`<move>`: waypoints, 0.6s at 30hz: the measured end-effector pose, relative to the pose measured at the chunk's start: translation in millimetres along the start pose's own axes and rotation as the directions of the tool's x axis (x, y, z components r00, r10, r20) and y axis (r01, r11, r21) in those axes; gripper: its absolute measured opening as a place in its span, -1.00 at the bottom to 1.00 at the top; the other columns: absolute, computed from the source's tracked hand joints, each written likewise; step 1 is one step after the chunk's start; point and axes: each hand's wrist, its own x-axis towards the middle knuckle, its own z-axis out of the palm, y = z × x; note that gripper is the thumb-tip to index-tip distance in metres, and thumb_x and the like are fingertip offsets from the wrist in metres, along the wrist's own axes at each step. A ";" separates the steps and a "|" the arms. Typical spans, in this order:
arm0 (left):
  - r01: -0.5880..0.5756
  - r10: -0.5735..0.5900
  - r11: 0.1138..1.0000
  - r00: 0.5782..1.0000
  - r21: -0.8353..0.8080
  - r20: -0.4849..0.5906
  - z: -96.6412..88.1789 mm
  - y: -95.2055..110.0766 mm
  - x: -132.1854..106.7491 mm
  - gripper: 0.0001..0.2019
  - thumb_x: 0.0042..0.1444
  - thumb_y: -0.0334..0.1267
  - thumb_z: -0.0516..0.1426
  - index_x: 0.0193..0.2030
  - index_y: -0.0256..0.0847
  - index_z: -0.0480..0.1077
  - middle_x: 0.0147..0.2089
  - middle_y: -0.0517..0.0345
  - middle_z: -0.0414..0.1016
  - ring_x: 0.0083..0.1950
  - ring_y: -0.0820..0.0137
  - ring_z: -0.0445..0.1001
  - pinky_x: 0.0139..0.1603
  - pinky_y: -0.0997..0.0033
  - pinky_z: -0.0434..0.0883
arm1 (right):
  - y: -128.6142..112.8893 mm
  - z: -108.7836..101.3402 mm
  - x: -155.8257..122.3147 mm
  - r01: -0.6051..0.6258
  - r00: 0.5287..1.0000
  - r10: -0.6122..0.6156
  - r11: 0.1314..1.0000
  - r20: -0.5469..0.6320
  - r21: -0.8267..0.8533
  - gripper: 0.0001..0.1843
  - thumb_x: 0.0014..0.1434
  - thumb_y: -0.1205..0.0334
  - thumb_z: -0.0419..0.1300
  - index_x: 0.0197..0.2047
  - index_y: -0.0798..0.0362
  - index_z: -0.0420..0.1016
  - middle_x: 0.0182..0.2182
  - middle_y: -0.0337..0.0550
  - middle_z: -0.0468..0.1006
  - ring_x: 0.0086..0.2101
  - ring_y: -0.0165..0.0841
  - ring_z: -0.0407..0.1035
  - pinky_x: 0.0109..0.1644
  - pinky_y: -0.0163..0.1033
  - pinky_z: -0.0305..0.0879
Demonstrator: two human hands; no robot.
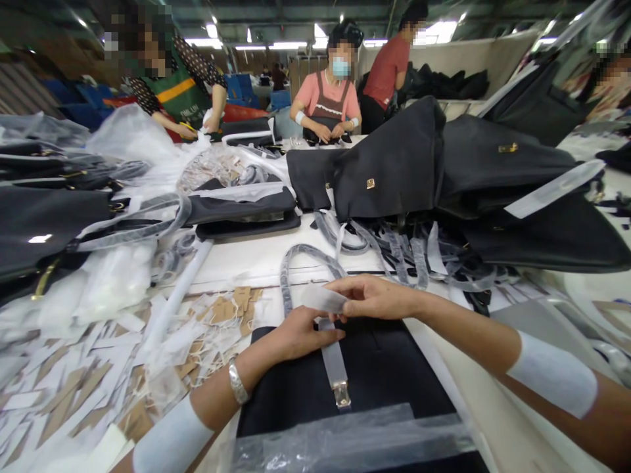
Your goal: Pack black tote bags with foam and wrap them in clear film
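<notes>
A black bag (384, 381) lies flat in front of me on the white table (256, 259). Its wrapped strap (334, 361) runs up from a metal buckle (341, 393) and loops away as a handle (296, 259). My left hand (300, 335) presses on the strap near the bag's top edge, fingers pinched together. My right hand (374, 297) pinches a piece of translucent wrapping film (323, 299) just above the strap. A clear plastic sheet (355, 440) lies across the bag's near end.
Black bags are piled at the right (444, 164) and left (49, 223). Paper tags and strings (98, 368) litter the left. Loose wrapped straps (409, 253) lie ahead. Other people work across the table: one in pink (328, 98), one in green (177, 85).
</notes>
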 end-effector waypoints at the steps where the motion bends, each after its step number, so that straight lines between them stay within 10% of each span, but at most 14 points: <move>1: 0.003 -0.003 1.000 1.000 -0.007 -0.002 -0.6 -0.1 -0.7 -0.74 0.10 -0.12 0.23 -0.09 -0.15 0.51 -0.07 0.15 0.59 -0.05 0.28 0.52 0.03 0.36 0.41 | -1.2 -0.8 1.0 0.003 1.000 -0.003 0.999 -0.006 -0.054 -0.56 0.18 -0.10 0.25 -0.10 0.11 0.54 -0.26 -0.15 0.57 -0.24 -0.35 0.43 -0.10 -0.26 0.35; 9: -0.034 0.035 0.999 0.999 0.032 -0.040 0.8 0.1 -6.0 -0.79 0.12 -0.17 0.25 -0.11 -0.15 0.53 -0.08 0.09 0.57 -0.05 0.28 0.51 0.05 0.36 0.40 | 3.3 -7.8 0.2 -0.182 0.943 0.036 0.889 -0.332 -0.420 -0.44 0.41 -0.11 -0.14 0.28 0.05 0.21 -0.52 -0.32 0.51 -0.56 -0.45 0.33 -0.39 -0.35 0.24; 18: -0.037 0.051 0.996 0.984 0.083 -0.168 8.6 4.8 -12.7 -0.77 0.04 -0.29 0.34 -0.14 -0.18 0.53 -0.09 0.06 0.55 -0.02 0.26 0.49 0.06 0.32 0.38 | 10.0 -9.6 -2.8 -0.215 0.975 0.056 0.464 -0.213 -0.859 -0.77 0.28 0.19 0.12 -0.18 -0.03 0.62 -0.25 -0.12 0.61 -0.23 -0.26 0.45 -0.16 -0.26 0.25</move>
